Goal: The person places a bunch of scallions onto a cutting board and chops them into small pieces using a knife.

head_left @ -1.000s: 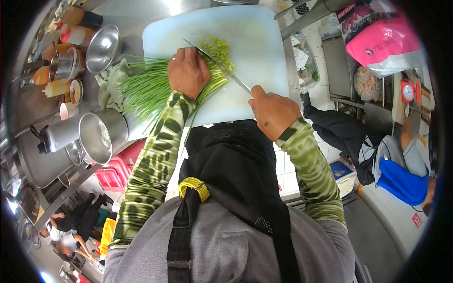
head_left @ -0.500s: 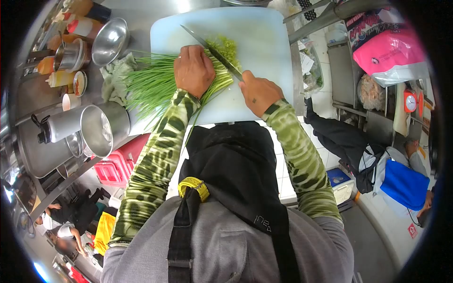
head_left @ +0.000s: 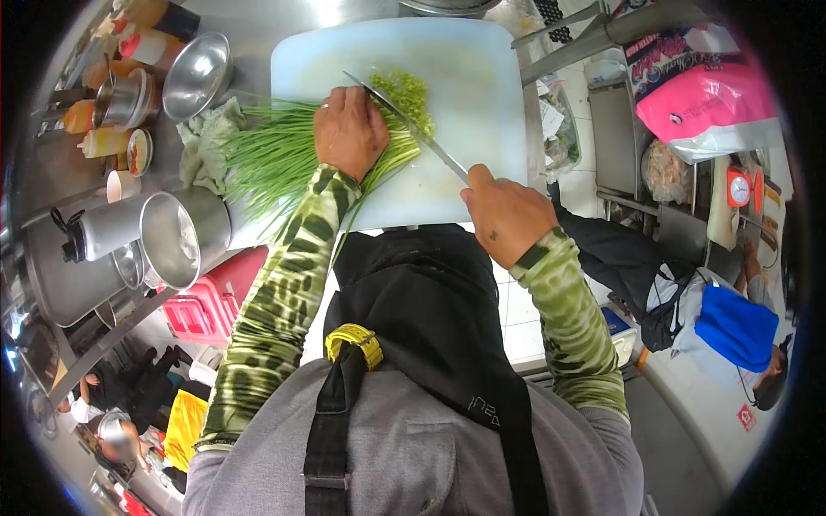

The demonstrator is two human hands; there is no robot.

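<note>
board [head_left: 484, 82] far-right: open | knife [head_left: 422, 134]: bars middle | greens [head_left: 280, 146]: crowd left

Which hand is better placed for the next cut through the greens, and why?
Probably the right hand: it grips the knife, whose blade lies between the greens and the chopped bits. The left hand rests over the greens.

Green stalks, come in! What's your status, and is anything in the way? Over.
Left grip on green stalks. Right grip around knife. Chopped bits heaped on board. Left grip close beside knife, careful. Over.
</note>
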